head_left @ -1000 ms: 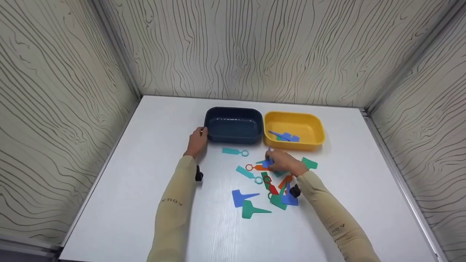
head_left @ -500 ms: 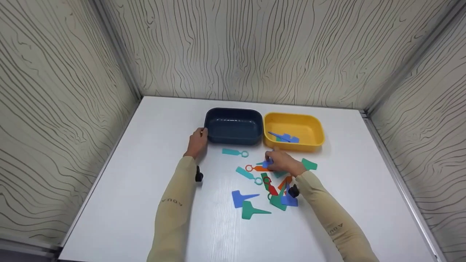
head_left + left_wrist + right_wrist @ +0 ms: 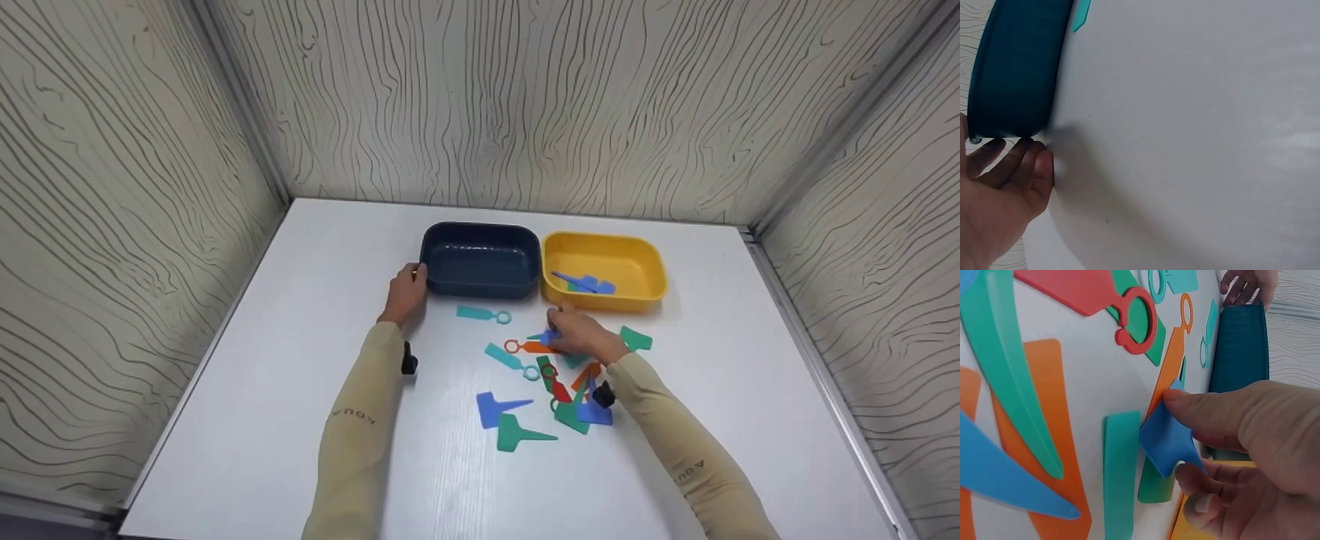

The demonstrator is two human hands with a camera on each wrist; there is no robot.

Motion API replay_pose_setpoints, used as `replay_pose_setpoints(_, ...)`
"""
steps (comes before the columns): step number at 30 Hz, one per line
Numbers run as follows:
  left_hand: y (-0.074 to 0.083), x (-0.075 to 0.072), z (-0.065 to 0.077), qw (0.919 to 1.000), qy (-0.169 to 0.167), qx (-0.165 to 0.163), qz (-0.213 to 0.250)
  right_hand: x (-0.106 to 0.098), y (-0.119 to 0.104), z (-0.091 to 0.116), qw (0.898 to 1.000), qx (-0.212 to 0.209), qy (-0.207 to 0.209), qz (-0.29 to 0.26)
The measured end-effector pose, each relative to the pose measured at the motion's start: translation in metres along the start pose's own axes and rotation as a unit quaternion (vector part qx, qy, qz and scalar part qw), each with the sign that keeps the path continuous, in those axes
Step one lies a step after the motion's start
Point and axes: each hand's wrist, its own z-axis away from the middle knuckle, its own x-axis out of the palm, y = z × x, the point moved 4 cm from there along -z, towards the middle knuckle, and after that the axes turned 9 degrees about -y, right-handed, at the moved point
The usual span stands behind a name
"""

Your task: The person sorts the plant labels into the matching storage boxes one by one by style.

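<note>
On the white bench [image 3: 285, 427], the right hand [image 3: 581, 331] pinches a flat blue plastic tag [image 3: 1165, 441] between thumb and fingers, just short of the yellow plastic tub [image 3: 604, 302]'s near left corner, beside a flat orange ring-ended tag [image 3: 538, 347]. The left hand [image 3: 406, 295] rests loosely bent fingers against the left end of the dark blue plastic tub [image 3: 480, 289], towards the bench's far edge. Nearest the bench's near edge lies a green T-shaped plastic tag [image 3: 511, 433].
</note>
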Motion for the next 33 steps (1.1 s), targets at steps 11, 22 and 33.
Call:
replay_pose_setpoints(11,-0.001,0.001,0.001,1.0,-0.004,-0.005,0.001,-0.004,-0.001,0.001,1.0,-0.024,0.018,0.004)
replay_pose_setpoints(22,-0.001,0.001,0.001,0.9998,0.0,-0.019,0.007,-0.035,0.008,0.011,0.996,-0.058,0.07,-0.008)
replay_pose_setpoints(33,0.0,0.001,-0.001,0.9999,0.0,-0.011,0.002,-0.076,0.022,0.025,0.988,-0.065,0.139,-0.02)
